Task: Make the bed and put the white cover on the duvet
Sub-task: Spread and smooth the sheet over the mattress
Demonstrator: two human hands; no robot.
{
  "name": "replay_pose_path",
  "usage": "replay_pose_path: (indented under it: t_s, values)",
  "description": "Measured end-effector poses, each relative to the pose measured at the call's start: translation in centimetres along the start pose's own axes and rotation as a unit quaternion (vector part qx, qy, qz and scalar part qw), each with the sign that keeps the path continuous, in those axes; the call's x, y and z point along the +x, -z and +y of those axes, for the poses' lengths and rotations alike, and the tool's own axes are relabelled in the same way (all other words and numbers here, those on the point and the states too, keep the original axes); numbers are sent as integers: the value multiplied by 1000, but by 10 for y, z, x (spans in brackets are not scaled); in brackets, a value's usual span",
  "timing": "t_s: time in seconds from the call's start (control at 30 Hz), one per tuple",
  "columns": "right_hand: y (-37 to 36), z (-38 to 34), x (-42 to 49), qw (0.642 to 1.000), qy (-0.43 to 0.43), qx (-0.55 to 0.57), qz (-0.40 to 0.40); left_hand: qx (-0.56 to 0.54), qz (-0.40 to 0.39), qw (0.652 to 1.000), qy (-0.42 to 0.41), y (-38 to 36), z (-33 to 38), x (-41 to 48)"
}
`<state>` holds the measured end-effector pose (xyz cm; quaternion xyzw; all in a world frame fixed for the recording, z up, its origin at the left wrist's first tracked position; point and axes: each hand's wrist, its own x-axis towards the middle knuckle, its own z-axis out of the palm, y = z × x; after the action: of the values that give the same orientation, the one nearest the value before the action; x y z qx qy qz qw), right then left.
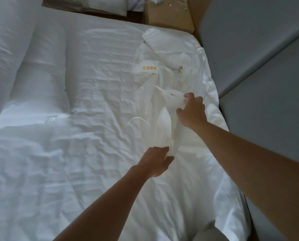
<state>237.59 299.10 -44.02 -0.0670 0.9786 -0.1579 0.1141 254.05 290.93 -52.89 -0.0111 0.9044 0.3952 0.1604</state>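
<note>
Wrinkled white bed sheet (93, 87) spreads under us; nearest, our left grip (155, 159) clutches the near end of the bunched white cover (164, 119). Just beyond, our right grip (192, 110) pinches a fold of it, and its long axis runs away from both toward the far right corner.

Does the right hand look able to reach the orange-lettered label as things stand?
Probably yes, once it lets go: the right hand pinches the cover, and the label lies uncovered just beyond it.
</note>
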Motion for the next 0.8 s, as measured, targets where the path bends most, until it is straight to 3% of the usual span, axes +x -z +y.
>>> replay_pose_path:
  t_s: [0.1,0.2,0.33,0.47,0.57,0.63,0.73,0.8]
  values:
    - [-34,18,-23,984,-85,133,-79,-106,-3,993,55,-13,-7,4]
    - [-65,44,-41,971,-124,126,-163,-174,-15,976,128,-27,-15,7]
    - [-98,74,-55,963,-161,152,-153,-134,-47,980,142,-51,-20,0]
    - [-111,104,-69,946,-205,207,-140,-139,-21,976,166,-58,-21,-1]
    - [-114,119,-85,938,-220,233,-132,-72,-57,983,157,-54,-15,5]
    - [-115,125,-100,929,-225,259,-137,41,-112,982,148,-53,-7,9]
    - [-123,135,-121,936,-160,270,-157,188,-180,958,117,-56,0,11]
    - [-129,141,-135,930,-135,289,-183,210,-191,955,88,-62,3,10]
